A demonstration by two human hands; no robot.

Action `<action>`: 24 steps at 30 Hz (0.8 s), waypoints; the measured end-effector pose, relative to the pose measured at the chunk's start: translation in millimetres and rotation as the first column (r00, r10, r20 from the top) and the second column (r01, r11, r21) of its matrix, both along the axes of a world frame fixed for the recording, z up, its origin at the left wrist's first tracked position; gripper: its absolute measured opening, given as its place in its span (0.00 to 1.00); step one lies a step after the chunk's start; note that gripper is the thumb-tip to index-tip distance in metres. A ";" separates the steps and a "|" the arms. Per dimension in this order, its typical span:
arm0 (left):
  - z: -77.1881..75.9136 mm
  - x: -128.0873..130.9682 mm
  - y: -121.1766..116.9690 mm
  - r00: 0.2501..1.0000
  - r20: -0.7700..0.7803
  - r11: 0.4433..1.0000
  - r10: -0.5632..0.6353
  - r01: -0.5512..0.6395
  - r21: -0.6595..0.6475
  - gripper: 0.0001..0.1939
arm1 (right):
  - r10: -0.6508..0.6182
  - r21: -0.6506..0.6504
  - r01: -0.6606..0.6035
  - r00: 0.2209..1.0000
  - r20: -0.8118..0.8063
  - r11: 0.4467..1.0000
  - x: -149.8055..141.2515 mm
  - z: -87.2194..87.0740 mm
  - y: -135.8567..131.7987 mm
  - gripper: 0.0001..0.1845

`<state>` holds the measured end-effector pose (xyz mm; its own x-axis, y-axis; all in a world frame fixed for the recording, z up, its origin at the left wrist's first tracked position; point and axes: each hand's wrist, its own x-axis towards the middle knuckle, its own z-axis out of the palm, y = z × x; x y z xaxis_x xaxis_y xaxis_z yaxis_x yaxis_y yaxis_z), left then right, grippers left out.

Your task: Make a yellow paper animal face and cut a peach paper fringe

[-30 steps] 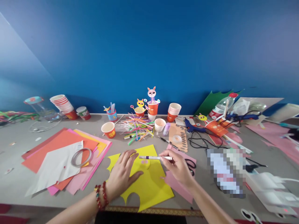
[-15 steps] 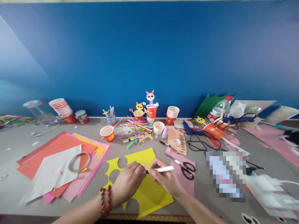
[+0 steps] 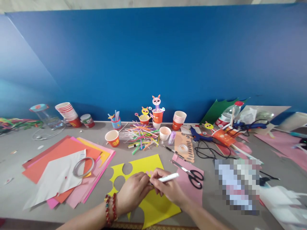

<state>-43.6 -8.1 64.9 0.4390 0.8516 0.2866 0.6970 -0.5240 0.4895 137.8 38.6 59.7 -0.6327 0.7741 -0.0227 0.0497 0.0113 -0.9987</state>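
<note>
My right hand grips a white marker pen, its back end pointing right and slightly up. The pen's front end is hidden between my hands. My left hand, wearing red bead bracelets, is closed with its fingertips beside that end; whatever they pinch is hidden. Both hands are over a yellow sheet with round holes cut from its left side. Just beyond my fingers, small pale pink pieces show on the sheet. Black-handled scissors lie on pink paper right of my right hand.
Coloured papers with a tape roll lie left. Behind the yellow sheet are a pile of straws, paper cups and a cup figure. A blue glue gun with a black cord lies at right.
The marker has tilted more steeply, and its purple front part has gone from sight between my fingers. The whole view has shifted slightly, so things appear a little lower and further right.
</note>
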 end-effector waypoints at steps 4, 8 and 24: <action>1.3 -27.2 30.0 0.970 -0.181 0.987 0.162 -0.158 0.035 0.08 | -0.056 0.171 0.040 0.994 0.090 0.984 7.7 11.4 7.2 0.13; -2.5 -66.7 81.9 0.874 -0.344 0.940 0.342 -0.319 0.124 0.09 | -0.267 0.509 0.100 0.926 0.267 0.855 28.6 24.3 23.1 0.09; 2.4 -83.6 112.9 0.793 -0.509 0.938 0.335 -0.331 0.103 0.12 | -0.612 0.689 -0.083 0.392 0.687 0.720 47.6 6.8 76.9 0.08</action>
<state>-127.2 104.8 67.4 0.2133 0.9708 0.1095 0.9764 -0.2155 0.0093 185.4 115.5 66.6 -0.2915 0.9519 0.0940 0.9335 0.3045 -0.1891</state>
